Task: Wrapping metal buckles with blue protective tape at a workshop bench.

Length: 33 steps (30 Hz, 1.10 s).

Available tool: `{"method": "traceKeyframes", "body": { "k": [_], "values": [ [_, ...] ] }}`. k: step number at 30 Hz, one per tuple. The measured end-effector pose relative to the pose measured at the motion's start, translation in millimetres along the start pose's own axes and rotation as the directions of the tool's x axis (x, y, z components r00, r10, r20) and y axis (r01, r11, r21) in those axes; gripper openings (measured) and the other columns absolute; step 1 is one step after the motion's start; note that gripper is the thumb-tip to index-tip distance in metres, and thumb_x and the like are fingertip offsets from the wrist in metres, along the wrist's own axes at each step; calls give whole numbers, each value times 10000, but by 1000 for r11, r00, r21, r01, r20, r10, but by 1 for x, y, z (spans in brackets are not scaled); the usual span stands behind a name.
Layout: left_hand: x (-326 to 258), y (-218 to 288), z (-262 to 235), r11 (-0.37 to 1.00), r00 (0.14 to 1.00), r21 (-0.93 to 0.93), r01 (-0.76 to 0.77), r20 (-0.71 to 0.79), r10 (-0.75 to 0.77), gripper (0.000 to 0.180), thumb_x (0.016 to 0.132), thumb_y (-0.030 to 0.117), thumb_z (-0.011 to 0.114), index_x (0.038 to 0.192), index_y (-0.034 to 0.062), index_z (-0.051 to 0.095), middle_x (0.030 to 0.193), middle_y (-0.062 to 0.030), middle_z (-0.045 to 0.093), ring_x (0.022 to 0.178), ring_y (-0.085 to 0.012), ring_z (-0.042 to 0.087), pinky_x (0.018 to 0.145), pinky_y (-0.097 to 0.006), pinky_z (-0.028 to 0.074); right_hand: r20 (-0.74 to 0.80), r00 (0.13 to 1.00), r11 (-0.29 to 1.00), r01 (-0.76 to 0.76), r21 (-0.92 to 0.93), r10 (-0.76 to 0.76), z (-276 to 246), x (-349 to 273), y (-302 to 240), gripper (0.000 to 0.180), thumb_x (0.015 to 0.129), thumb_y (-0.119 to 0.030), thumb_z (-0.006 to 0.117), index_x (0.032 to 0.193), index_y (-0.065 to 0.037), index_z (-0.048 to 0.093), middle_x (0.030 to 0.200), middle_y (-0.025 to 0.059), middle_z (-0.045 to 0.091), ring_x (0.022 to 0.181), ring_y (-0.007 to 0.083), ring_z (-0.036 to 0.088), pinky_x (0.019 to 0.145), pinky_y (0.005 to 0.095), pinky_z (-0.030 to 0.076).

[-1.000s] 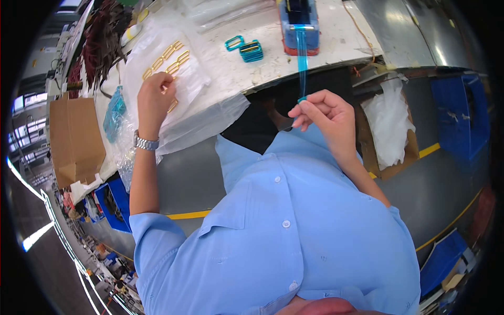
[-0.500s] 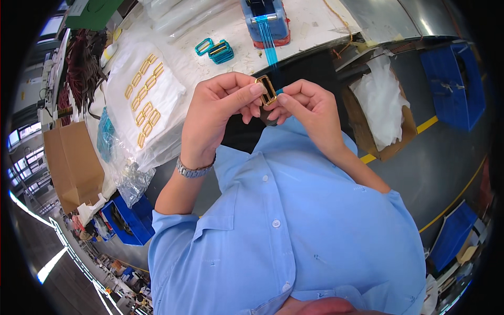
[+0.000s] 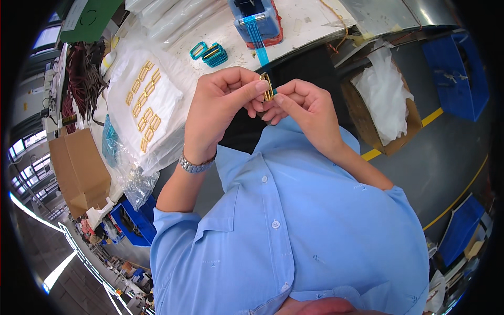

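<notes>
A gold rectangular buckle is held up between my two hands, tilted almost edge-on. My left hand pinches its left side between thumb and fingers. My right hand is closed at its right side, where a bit of blue film shows by the thumb; its fingertips partly hide what they grip. From the blue tape dispenser, a strip of clear blue tape stretches down toward the buckle. Left of the dispenser lie several buckles wrapped in blue, with one more wrapped buckle beside them.
Several gold buckles lie in rows on a white sheet at the left of the table. A cardboard box and a plastic bag are nearby. On the right are a box of white wrapping and a blue crate.
The buckle has turned from showing its open face to nearly edge-on, still between both hands. The view has shifted slightly, moving the dispenser a little left and up.
</notes>
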State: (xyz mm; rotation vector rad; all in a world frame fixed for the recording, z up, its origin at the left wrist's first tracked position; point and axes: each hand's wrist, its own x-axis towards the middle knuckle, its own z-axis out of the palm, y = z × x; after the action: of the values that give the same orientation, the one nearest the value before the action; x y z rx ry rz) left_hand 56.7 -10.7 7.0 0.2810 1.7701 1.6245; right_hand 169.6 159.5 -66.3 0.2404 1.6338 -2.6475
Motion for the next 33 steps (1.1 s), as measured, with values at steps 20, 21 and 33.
{"method": "traceKeyframes", "body": {
  "k": [20,21,33],
  "values": [
    [16,-7,-3,1000,998,-7,9,61,-9,181,1010,143,763,1023,-37,749,825,-61,750,711,-105,699,647,-233,545,-80,997,1000,-25,-2,25,6,5,-2,230,1025,-174,771,1085,31,687,903,81,788,800,101,757,693,230,598],
    [17,-10,-4,1000,998,-22,14,55,-13,182,1010,145,763,1026,-36,748,826,-62,750,715,-107,702,649,-233,543,-87,996,999,-32,-14,31,5,6,-1,240,1020,-182,779,1088,32,694,887,73,785,781,95,753,676,224,593],
    [21,-14,-5,991,996,-111,75,60,-69,182,1005,152,778,1039,-25,752,828,-58,746,717,-103,689,653,-232,533,-134,991,1000,-6,-12,4,5,8,8,299,1003,-164,788,1179,74,741,873,73,777,738,92,733,644,222,584]
  ]
}}
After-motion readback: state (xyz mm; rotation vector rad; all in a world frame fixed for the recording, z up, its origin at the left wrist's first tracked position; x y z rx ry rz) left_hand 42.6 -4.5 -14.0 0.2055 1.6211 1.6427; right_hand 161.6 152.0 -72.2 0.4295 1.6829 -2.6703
